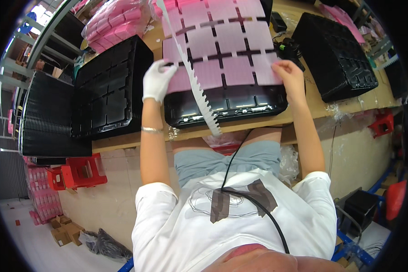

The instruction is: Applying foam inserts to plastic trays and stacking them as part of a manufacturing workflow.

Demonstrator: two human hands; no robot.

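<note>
A pink sheet (240, 70) with cross-shaped cut-outs lies over a black plastic tray (226, 102) in front of me, leaving the tray's near part bare. My left hand (157, 82), in a white glove, has its fingers curled in a pinch at the sheet's left edge. At the right edge, the bare fingertips of my right hand (291, 80) are pressed together on the sheet's near corner. A long white strip with a toothed edge (196, 88) runs slantwise across the tray and sheet; what holds it up cannot be made out.
Black tray stacks stand left (106, 90) and right (333, 59) on the brown table (381, 93). Bagged pink pieces (115, 25) lie at the back left. Red stools (79, 172) and cardboard boxes (66, 230) are on the floor at left. A black cable (263, 206) crosses my shirt.
</note>
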